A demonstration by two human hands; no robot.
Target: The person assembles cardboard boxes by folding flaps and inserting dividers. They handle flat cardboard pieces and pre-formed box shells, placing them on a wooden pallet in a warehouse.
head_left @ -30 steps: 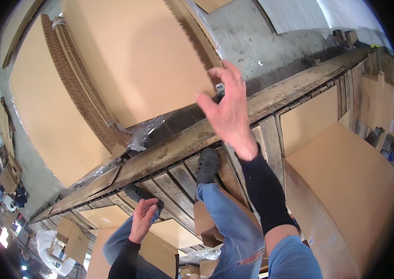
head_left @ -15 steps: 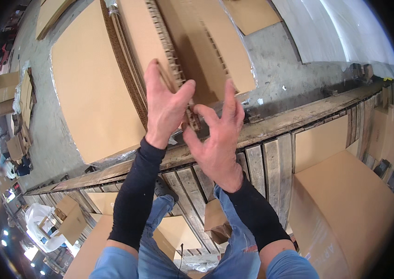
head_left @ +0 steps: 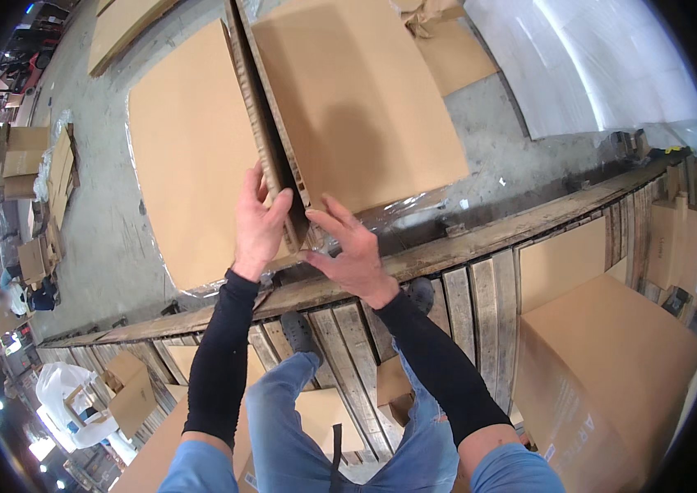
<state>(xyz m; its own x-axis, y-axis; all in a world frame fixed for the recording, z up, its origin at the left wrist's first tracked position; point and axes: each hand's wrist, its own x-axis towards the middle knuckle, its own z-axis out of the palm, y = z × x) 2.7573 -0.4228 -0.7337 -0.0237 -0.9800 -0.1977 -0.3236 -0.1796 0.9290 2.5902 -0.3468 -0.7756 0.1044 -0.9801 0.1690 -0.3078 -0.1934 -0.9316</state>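
Two upright cardboard flaps stand close together with a narrow dark gap between them. My left hand (head_left: 262, 230) grips the near end of the left flap (head_left: 251, 107), fingers on its outer side and thumb at the gap. At the near end of the right flap (head_left: 273, 111), my right hand (head_left: 354, 253) is closed, thumb and forefinger on the corner. Wide flat cardboard spreads out on either side, a left sheet (head_left: 188, 156) and a right sheet (head_left: 373, 107), with clear plastic film (head_left: 402, 212) along the near edge. The flaps' lower parts are hidden.
I stand on a slatted wooden platform (head_left: 348, 333) with a long beam (head_left: 513, 232) at its far edge. A big cardboard box (head_left: 603, 345) is at right. White wrapped goods (head_left: 587, 66) stand at far right, and more cardboard (head_left: 122, 33) lies at far left.
Both hands have come down closer to me and closed on the near ends of the flaps; the right hand's fingers were spread before. The cardboard edges now stand as two upright flaps.
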